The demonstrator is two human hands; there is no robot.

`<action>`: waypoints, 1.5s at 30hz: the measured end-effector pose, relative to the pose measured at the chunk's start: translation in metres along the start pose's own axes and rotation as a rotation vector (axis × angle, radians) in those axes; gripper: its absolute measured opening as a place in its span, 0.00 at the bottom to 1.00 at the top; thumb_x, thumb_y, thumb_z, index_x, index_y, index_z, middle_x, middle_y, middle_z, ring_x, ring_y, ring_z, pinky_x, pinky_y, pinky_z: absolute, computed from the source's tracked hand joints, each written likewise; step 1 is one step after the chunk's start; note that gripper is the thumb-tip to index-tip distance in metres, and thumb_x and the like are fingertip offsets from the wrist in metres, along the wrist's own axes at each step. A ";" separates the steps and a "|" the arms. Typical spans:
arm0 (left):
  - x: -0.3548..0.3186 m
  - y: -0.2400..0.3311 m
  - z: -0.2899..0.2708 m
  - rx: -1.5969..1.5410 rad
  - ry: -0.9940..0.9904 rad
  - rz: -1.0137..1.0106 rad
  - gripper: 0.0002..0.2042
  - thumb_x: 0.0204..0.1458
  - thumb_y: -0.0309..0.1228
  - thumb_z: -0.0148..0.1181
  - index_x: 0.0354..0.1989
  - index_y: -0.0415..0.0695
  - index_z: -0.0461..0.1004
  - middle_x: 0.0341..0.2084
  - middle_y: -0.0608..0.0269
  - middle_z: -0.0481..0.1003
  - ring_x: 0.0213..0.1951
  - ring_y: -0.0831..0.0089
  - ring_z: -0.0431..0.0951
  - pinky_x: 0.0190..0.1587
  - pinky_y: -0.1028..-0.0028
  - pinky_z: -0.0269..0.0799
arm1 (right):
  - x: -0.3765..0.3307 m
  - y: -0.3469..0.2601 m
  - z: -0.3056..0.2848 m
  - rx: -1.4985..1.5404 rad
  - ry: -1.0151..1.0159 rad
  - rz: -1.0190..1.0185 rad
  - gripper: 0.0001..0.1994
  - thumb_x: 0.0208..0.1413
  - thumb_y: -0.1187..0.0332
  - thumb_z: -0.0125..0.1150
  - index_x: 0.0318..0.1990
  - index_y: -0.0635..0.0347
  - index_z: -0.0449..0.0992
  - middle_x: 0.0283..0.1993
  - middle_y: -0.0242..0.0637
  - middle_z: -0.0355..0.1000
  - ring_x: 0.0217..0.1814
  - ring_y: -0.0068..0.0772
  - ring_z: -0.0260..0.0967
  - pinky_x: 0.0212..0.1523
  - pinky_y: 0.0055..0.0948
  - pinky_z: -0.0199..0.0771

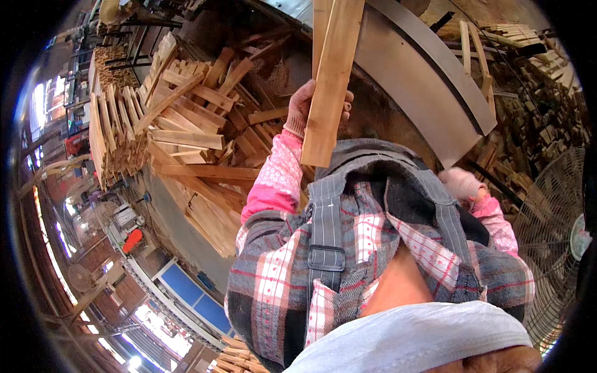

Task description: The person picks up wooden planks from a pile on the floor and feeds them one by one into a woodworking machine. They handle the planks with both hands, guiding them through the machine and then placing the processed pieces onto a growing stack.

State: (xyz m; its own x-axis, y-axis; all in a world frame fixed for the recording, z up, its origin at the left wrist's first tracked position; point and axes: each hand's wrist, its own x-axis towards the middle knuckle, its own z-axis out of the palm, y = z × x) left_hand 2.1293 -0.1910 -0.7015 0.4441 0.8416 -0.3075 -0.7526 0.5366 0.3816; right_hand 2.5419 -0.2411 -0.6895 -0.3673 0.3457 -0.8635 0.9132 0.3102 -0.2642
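Observation:
My left hand (301, 107), in a pale knit glove, is closed around a long light-brown wooden board (329, 93). The board stands out lengthwise in front of my chest, and its far end leaves the picture at the top. Behind it shows part of a second wooden piece (321, 25); whether I grip that one too, I cannot tell. Low on the right, my gloved right hand (461, 184) is beside my apron, close to the near corner of a flat metal machine table (404, 68). Its fingers are hidden from view.
Loose boards lie in a jumbled heap (193, 118) at the left, against a neater stack (112, 133). At the right are more wood pieces (541, 130) and a large wire-caged fan (556, 205) close to my right arm. A blue-panelled unit (193, 295) stands lower left.

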 end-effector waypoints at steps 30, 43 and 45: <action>-0.048 0.001 -0.027 0.083 0.182 0.438 0.18 0.62 0.34 0.53 0.56 0.38 0.72 0.48 0.62 0.77 0.47 0.71 0.78 0.53 0.68 0.74 | 0.111 -0.197 -0.082 1.904 -0.053 -0.729 0.21 0.64 0.54 0.51 0.52 0.63 0.75 0.46 0.38 0.77 0.44 0.32 0.76 0.44 0.31 0.78; -0.015 -0.008 -0.084 0.264 0.286 0.514 0.18 0.60 0.32 0.56 0.56 0.37 0.72 0.49 0.60 0.77 0.50 0.68 0.76 0.58 0.68 0.68 | 0.131 -0.188 -0.083 1.980 0.213 -0.514 0.24 0.65 0.51 0.47 0.54 0.62 0.74 0.48 0.40 0.77 0.46 0.37 0.76 0.50 0.38 0.77; -0.014 -0.018 -0.078 -0.037 0.280 0.309 0.14 0.58 0.31 0.56 0.50 0.38 0.76 0.46 0.61 0.78 0.49 0.70 0.76 0.58 0.68 0.68 | 0.134 -0.185 -0.079 2.007 0.126 -0.539 0.22 0.66 0.53 0.48 0.55 0.63 0.73 0.50 0.41 0.76 0.48 0.36 0.76 0.51 0.37 0.77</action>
State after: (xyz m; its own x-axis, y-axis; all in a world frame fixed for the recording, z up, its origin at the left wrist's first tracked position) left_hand 2.0993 -0.2171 -0.7723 0.0497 0.9105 -0.4105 -0.8489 0.2550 0.4629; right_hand 2.3101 -0.1825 -0.7222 -0.5302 0.6424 -0.5535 -0.4122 -0.7657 -0.4938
